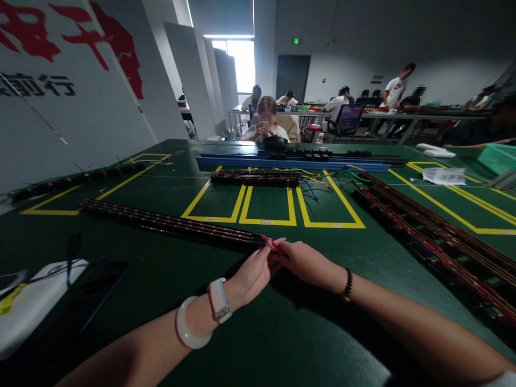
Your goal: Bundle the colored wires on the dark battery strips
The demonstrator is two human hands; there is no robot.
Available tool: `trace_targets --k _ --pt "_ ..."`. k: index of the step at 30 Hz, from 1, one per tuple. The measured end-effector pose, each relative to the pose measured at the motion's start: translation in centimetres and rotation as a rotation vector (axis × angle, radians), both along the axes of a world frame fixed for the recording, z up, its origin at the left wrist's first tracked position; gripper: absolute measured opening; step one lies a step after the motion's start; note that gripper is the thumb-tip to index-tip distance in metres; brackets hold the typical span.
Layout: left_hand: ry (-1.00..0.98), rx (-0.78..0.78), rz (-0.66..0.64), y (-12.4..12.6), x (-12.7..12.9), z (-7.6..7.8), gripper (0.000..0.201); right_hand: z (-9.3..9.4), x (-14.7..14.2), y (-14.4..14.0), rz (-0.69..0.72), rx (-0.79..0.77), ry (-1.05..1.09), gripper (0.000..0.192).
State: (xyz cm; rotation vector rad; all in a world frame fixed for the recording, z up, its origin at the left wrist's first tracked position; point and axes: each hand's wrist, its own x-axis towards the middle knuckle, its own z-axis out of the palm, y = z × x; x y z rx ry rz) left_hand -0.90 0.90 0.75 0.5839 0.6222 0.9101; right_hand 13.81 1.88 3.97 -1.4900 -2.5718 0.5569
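A long dark strip (169, 223) lies across the green table (282, 322), running from far left to the middle. At its near end sits a small bunch of red and coloured wires (271, 243). My left hand (252, 274) and my right hand (304, 262) meet at that end, fingertips pinched on the wires. A white bangle and a woven watch band are on my left wrist, a dark bead bracelet on my right.
More long dark strips with red wires (435, 242) lie at the right, another strip (256, 177) sits behind yellow floor-tape boxes, and blue rails (290, 161) lie farther back. A white device with cables (36, 295) is at the near left. People sit at tables behind.
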Motion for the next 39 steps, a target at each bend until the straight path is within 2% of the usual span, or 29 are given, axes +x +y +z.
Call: trace_targets --k 4,13,20,30,39 --pt "-0.01 -0.035 0.022 -0.1 0.1 0.4 0.021 -0.3 -0.6 -0.1 0.075 0.185 -0.249 0.023" --pt "0.01 -0.139 0.034 0.0 0.3 1.2 0.016 -0.7 -1.3 -0.4 0.13 0.326 -0.463 0.026" --pt "0.006 -0.134 0.011 0.3 0.3 0.6 0.016 0.3 -1.1 0.0 0.258 0.346 -0.497 0.027" --pt "0.02 -0.132 -0.014 0.4 -0.1 0.6 0.016 0.3 -1.1 -0.2 0.275 0.379 -0.512 0.027" --pt "0.086 -0.129 0.035 -0.1 0.4 0.9 0.015 -0.2 -0.9 -0.3 0.232 0.377 -0.436 0.026"
